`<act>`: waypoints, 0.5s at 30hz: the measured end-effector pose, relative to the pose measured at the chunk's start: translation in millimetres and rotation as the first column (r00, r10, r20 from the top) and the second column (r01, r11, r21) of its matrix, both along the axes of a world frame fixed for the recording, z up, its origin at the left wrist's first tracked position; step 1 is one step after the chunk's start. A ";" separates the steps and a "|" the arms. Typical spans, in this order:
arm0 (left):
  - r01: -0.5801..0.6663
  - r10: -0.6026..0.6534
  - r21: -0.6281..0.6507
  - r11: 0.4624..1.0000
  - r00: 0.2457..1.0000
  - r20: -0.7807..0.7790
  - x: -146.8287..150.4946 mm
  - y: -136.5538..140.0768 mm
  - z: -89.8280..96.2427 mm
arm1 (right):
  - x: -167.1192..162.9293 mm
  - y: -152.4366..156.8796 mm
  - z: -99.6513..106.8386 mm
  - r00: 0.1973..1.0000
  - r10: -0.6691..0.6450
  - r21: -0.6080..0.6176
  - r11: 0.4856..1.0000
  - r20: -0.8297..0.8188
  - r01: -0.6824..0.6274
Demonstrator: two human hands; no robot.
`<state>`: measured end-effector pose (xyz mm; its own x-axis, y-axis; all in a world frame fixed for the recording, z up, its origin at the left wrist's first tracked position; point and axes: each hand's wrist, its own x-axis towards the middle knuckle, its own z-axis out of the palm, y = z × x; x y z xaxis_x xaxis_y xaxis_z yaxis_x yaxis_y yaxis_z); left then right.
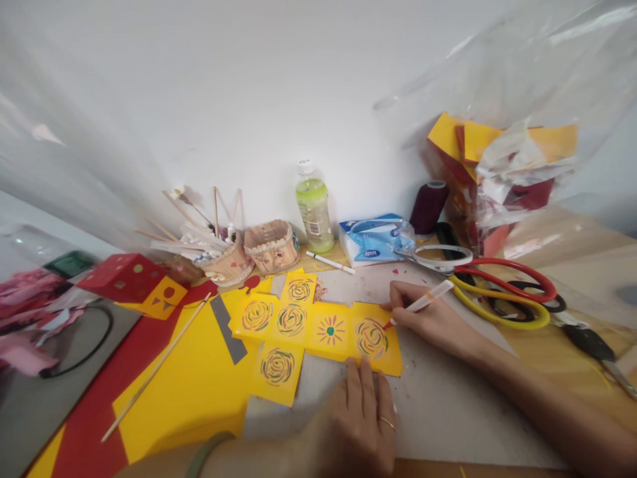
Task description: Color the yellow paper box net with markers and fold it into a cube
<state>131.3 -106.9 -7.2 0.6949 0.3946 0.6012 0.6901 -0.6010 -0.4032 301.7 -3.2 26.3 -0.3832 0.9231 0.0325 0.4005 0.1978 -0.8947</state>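
Note:
A yellow paper cube net [318, 350] lies on a grey board [448, 405]. Coloured swirls mark most of its squares, and one bears a sunburst with a green centre. My right hand [423, 315] pinches a white marker pen [430, 295], whose red tip meets the swirl on the rightmost square. The fingers of my left hand [361, 411], a ring on one of them, are stretched out flat over that square's lower edge. A second white marker [330, 263] rests behind the net.
Scissors with red handles [517, 265] and yellow ones lie at right, near a tissue pack [371, 247], thread spool [428, 207] and bottle [315, 212]. Left are a red-and-yellow box [127, 279], wooden stick [154, 369], yellow sheets [184, 392] and pink glue gun [27, 355].

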 end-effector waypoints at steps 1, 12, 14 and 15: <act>0.003 -0.003 0.001 1.000 1.000 0.001 0.0 0.1 -0.2 | 0.2 0.0 -0.1 1.000 0.001 0.000 1.000 0.003 -0.001; -0.015 0.015 -0.003 1.000 1.000 -0.007 0.2 0.0 1.4 | -0.6 0.0 0.9 1.000 -0.021 0.052 0.998 0.003 0.021; -0.016 0.016 -0.002 1.000 1.000 -0.010 0.4 -0.6 1.8 | -0.7 0.2 1.7 1.000 -0.021 0.050 0.999 0.002 0.021; -0.017 0.017 -0.005 1.000 1.000 -0.008 0.5 -0.9 1.8 | -0.6 0.1 2.1 1.000 -0.019 0.046 0.999 0.001 0.019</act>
